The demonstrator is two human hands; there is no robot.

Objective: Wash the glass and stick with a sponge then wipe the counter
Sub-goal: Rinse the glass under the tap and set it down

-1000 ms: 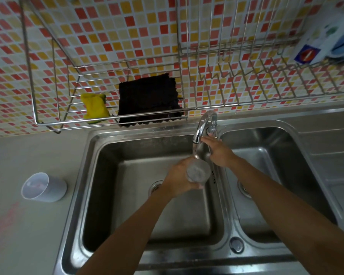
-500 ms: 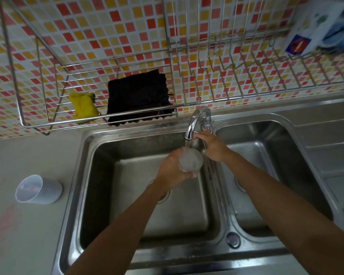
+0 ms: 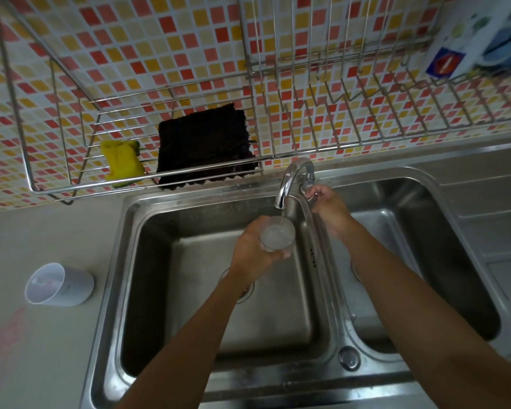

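Glass (image 3: pixel 277 237) in left hand (image 3: pixel 255 250), as before, under tap (image 3: pixel 289 181).

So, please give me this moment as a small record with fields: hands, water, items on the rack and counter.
left hand: holds glass under faucet
right hand: on faucet handle
water: running into glass
wire rack: yellow sponge, dark cloth
counter: white cup on its side
stick: not visible

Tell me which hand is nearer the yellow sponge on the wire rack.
Left. The left hand holds the glass under the tap, below and right of the yellow sponge; the right hand is farther right, at the tap handle.
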